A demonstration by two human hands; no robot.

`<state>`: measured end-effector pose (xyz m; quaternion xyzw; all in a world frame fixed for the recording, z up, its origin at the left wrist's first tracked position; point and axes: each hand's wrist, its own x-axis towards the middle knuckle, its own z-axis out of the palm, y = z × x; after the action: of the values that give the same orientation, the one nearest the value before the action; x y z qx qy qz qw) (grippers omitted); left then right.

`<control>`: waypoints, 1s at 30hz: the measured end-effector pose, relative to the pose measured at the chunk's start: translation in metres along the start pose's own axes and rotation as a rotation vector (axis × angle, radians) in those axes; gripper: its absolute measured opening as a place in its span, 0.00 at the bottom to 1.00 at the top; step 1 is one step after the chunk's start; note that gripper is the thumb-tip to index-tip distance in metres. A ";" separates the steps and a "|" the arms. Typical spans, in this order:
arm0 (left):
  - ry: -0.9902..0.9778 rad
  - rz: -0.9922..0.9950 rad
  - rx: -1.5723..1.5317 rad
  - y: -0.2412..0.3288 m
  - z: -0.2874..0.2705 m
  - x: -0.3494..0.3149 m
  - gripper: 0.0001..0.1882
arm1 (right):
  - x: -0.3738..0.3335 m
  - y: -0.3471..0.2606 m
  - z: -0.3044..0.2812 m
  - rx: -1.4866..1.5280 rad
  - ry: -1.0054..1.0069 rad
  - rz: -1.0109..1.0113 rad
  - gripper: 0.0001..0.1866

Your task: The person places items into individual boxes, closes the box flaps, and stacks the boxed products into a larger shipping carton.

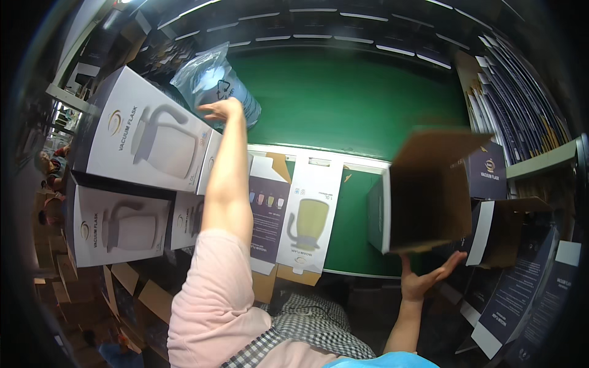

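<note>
Gently — my right grip (422, 282), fingers spread by the box (429, 202), should steady it flat-palmed; whether my left grip (222, 109) clasps the bag (218, 80), I cannot tell

The left arm is stretched far forward, its upper part covered by a pink sleeve (211, 270) and the forearm (228, 178) left bare. The left hand (224, 109) is turned toward the person's left at a bent wrist (234, 118), with its fingers extended that way; whether anything is gripped by them cannot quite be made out at this size. The right forearm (405, 328) is held nearer the body and angled forward. The right hand (422, 283) is spread, its palm turned upward, the thumb (405, 265) pointed forward and the fingers (453, 262) reached out to the right.
</note>
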<state>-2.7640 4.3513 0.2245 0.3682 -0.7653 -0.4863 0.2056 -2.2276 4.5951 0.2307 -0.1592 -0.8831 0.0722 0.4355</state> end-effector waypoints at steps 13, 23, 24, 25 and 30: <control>0.081 0.646 0.524 0.015 0.012 0.034 0.32 | 0.011 -0.004 0.007 -0.005 -0.262 -0.112 0.22; -0.181 0.716 -0.010 -0.026 0.022 0.025 0.28 | 0.021 -0.010 0.000 0.040 -0.297 -0.142 0.16; -0.216 0.726 -0.047 -0.013 0.001 -0.001 0.28 | 0.024 -0.011 -0.002 0.072 -0.296 -0.133 0.16; -0.264 0.744 -0.083 0.005 -0.032 -0.036 0.28 | 0.025 -0.009 -0.005 0.089 -0.288 -0.118 0.15; -0.382 1.614 0.198 0.057 -0.239 -0.054 0.32 | 0.023 -0.012 -0.025 0.247 -0.329 -0.162 0.14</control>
<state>-2.5888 4.2658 0.3839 -0.3656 -0.8550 -0.1742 0.3241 -2.2236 4.5911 0.2661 -0.0191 -0.9366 0.1695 0.3060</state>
